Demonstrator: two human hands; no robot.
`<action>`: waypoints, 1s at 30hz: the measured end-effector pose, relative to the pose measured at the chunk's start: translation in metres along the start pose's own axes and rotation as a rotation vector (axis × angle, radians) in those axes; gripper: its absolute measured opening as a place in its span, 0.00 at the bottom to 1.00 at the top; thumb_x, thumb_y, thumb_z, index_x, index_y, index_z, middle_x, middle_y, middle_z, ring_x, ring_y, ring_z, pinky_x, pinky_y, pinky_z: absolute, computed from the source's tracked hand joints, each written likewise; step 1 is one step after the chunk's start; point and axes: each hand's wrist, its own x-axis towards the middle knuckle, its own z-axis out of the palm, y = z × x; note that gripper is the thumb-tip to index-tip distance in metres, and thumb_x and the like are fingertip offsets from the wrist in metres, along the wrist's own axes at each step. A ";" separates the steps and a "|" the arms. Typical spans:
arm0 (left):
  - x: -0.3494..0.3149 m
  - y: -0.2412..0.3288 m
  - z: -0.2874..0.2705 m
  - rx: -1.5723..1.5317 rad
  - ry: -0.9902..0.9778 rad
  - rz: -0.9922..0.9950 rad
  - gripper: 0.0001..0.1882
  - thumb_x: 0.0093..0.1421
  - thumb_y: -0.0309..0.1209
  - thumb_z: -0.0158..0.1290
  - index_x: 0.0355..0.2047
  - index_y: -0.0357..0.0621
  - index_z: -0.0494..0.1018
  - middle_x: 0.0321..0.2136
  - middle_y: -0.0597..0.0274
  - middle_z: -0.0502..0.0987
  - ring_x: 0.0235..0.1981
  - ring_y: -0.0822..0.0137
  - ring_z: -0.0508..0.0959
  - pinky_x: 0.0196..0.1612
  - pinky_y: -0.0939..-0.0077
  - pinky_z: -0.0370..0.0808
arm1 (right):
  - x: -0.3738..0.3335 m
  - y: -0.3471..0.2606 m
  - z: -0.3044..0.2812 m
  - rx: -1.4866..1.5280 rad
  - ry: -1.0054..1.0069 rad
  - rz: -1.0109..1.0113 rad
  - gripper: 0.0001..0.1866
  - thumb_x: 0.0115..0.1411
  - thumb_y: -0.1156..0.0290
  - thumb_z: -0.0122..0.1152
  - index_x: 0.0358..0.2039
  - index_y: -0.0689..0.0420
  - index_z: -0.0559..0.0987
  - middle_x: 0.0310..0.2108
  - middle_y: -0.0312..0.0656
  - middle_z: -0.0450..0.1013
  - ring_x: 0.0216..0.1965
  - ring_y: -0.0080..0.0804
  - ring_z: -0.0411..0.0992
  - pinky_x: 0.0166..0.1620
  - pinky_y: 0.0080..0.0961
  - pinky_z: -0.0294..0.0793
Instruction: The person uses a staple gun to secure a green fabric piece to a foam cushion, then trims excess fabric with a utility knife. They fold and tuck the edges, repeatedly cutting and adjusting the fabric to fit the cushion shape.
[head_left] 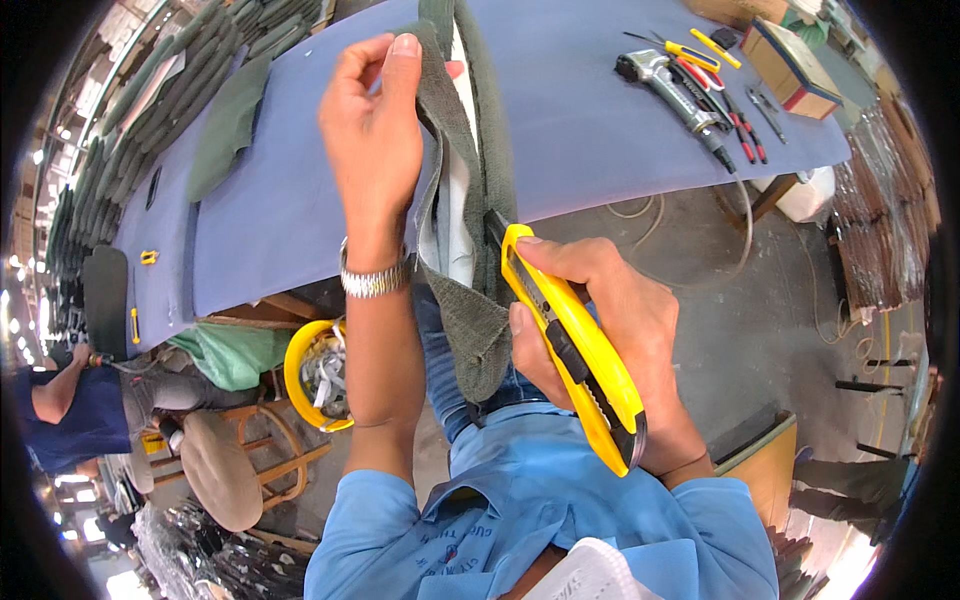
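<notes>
A long dark green upholstery piece [490,130] stretches from the blue-covered table toward my lap. Its fabric flap [452,130] is folded open along the left side, and white material [455,215] shows inside. My left hand [375,130] is closed on the upper edge of that flap, thumb on top, with a metal watch on the wrist. A yellow utility knife [575,345] is gripped in my right hand [615,320]. Its dark tip touches or nearly touches the right edge of the green piece; I cannot tell which. The lower end of the fabric hangs over my jeans.
On the table's right lie a pneumatic staple gun [680,95], yellow-handled pliers [692,55], several other hand tools and a box [790,65]. Green padded pieces [190,75] are stacked at left. Below stand a yellow bucket [296,375] and a stool [225,470], near another person [75,405].
</notes>
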 end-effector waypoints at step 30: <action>-0.088 0.105 -0.064 0.729 -0.624 0.684 0.22 0.59 0.36 0.63 0.52 0.39 0.79 0.44 0.49 0.81 0.38 0.56 0.80 0.39 0.68 0.75 | 0.010 0.005 0.005 0.040 -0.027 -0.022 0.18 0.54 0.77 0.70 0.46 0.57 0.77 0.30 0.45 0.78 0.30 0.43 0.80 0.35 0.30 0.79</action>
